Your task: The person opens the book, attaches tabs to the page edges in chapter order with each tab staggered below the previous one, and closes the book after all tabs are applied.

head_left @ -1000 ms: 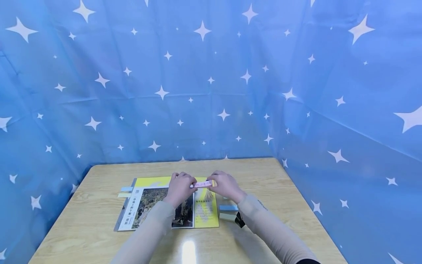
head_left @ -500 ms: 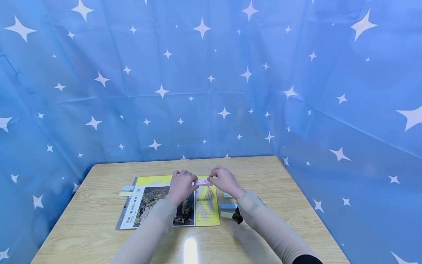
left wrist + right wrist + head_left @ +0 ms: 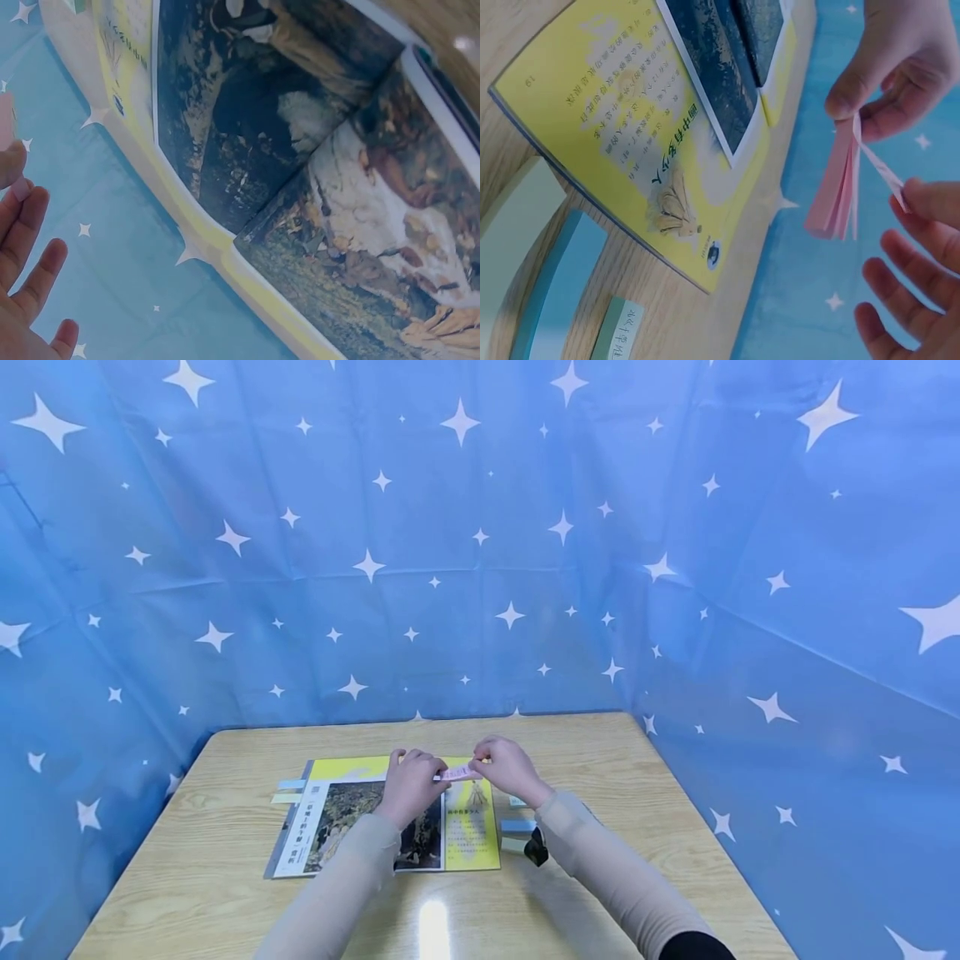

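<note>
Fingers [image 3: 889, 118] pinch paper [image 3: 832, 187] above wooden table [image 3: 592, 760], curtain [image 3: 450, 485] behind.

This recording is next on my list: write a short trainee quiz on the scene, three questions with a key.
1. What colour is the held pad? A) green B) pink C) blue
2. True or false: the magazine lies open.
3. Which hand grips the pad, and what does the other hand do?

Key:
1. B
2. True
3. The left hand grips it; the right hand pinches one thin sheet splayed from it.
</note>
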`<state>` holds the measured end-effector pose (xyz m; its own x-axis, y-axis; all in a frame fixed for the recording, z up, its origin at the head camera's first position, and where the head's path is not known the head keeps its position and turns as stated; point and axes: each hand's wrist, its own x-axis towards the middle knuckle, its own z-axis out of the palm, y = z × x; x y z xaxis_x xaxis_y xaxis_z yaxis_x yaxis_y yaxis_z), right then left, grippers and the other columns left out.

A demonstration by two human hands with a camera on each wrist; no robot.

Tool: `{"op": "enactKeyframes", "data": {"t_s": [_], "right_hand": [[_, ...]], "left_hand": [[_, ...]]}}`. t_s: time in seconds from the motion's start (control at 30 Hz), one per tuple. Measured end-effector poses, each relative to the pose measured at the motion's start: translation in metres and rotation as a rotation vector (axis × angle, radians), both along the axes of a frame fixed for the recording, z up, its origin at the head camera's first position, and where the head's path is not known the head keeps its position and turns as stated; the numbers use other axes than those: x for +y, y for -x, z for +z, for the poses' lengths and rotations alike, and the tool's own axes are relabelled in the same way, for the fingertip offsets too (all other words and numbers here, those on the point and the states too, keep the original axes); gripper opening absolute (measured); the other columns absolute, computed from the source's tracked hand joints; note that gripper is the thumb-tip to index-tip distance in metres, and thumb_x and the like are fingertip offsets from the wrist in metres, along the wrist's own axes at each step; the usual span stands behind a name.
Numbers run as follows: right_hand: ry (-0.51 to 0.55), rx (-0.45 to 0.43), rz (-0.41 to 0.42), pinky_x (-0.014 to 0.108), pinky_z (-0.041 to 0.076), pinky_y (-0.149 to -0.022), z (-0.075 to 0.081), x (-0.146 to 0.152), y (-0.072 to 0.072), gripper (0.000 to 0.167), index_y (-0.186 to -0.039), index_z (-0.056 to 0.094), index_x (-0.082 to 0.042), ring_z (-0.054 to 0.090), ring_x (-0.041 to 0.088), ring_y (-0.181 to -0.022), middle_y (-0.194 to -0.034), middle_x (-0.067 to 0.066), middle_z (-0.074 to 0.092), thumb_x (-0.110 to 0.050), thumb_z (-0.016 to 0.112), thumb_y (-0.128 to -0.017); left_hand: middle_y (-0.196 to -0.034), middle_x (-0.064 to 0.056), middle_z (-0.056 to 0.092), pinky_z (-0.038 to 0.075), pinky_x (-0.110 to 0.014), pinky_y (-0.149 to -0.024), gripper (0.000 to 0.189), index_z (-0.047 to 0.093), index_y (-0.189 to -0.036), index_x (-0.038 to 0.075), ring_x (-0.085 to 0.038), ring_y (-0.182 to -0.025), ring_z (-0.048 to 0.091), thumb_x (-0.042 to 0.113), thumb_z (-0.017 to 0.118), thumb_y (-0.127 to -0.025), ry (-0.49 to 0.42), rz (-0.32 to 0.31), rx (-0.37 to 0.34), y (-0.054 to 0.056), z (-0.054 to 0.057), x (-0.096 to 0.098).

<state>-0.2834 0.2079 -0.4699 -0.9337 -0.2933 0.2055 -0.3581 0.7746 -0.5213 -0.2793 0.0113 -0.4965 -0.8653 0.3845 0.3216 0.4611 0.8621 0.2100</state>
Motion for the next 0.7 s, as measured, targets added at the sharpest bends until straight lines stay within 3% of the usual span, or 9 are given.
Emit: {"op": "enactKeyframes", "data": {"t_s": [0.27,0.47,0.7], "right_hand": [[0.02,0.003,-0.007,0.035,0.052,-0.08,0.0047,-0.0008,-0.0008,0.012,-0.085,0.075,-0.012,0.062,0.018,-0.097,-0.106,0.001,0.066,-0.02,0.068,-0.091],[0.009,0.018,0.032,0.036,0.053,-0.08,0.0065,-0.0072,-0.0009,0.012,-0.084,0.075,-0.011,0.062,0.02,-0.097,-0.106,0.003,0.066,-0.019,0.069,-0.091],[0.013,0.041,0.021,0.039,0.052,-0.085,0.0072,-0.0064,0.002,0.012,-0.081,0.075,-0.011,0.062,0.021,-0.102,-0.107,0.003,0.066,-0.017,0.07,-0.09]], "left_hand": [[-0.087,0.007,0.07,0.031,-0.058,-0.101,0.013,0.075,-0.09,0.022,-0.019,-0.094,0.06,0.033,0.077,-0.083,-0.041,0.018,0.055,0.0023,-0.0051,-0.0005],[-0.085,0.007,0.069,0.028,-0.06,-0.104,0.011,0.075,-0.088,0.021,-0.021,-0.095,0.06,0.031,0.075,-0.085,-0.036,0.051,0.069,0.0019,-0.0081,-0.0039],[-0.086,0.007,0.07,0.017,-0.063,-0.109,0.01,0.074,-0.088,0.023,-0.021,-0.099,0.059,0.033,0.075,-0.085,-0.028,0.077,0.081,0.0073,-0.0105,0.0006]]}}
